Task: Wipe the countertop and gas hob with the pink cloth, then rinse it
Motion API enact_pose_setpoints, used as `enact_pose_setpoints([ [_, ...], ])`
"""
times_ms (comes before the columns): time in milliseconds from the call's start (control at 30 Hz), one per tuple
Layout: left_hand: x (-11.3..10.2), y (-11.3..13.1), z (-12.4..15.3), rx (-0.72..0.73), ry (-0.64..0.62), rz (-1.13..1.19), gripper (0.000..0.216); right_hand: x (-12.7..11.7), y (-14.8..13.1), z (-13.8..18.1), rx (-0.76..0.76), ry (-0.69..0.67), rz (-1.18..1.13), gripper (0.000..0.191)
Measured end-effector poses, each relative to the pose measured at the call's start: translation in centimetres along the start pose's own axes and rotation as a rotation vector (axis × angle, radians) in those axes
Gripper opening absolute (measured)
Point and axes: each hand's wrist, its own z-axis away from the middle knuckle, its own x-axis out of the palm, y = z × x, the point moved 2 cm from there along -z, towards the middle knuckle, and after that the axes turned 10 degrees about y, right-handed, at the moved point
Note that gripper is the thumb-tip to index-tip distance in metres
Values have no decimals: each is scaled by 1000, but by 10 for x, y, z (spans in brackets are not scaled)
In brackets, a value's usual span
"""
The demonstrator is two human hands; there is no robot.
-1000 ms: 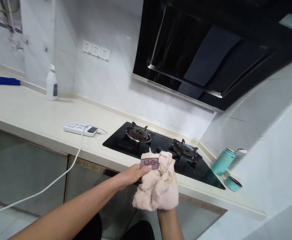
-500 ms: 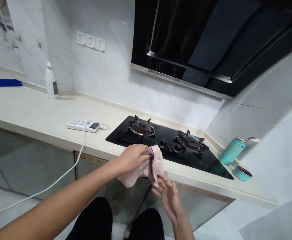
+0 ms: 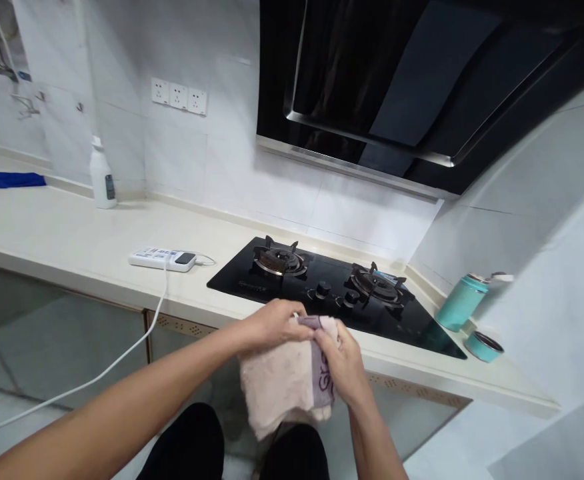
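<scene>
Head view, and far left of the gas hob [image 3: 322,270] stands a white bottle [image 3: 103,180]; closer to the hob lies a white power strip [image 3: 147,257]. In front of the hob, the left hand [image 3: 275,327] pinches a pale pink towel [image 3: 279,387] hanging there, the right hand [image 3: 343,363] clamped on its lettered end! Right of the hob: teal flask [image 3: 463,305], teal cup [image 3: 482,348].

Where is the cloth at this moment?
In the head view, the cloth hangs below centre from the left hand and right hand, in front of the stove.
</scene>
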Motion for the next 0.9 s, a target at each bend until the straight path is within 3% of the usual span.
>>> enact_pose_setpoints([
  [100, -22, -9, -10, -27, -4, -5, 52, -4, -7, -29, 29, 185, -165, 48],
  [200, -36, -25, -15, -90, 7, 90, 54, -11, -4, -48, 58, 248, -230, 56],
  [367, -48, -36, -39, -98, 109, 83, 58, -30, 3, -67, -122, 263, 113, 52],
  [500, -45, -37, -63, -111, 274, -69, 51, -34, 29, -86, -134, 278, 384, 51],
  [600, -32, -37, -60, -78, 389, -212, 52, -36, 54, -89, -189, 293, 602, 59],
  [667, -16, -34, -50, -20, 388, -265, 53, -41, 66, -88, -283, 311, 663, 58],
  [800, 37, -25, -40, 118, 162, -417, 74, -63, 78, -93, -408, 276, 680, 47],
  [900, 80, -18, -48, 131, -5, -458, 97, -83, 92, -102, -386, 281, 761, 53],
])
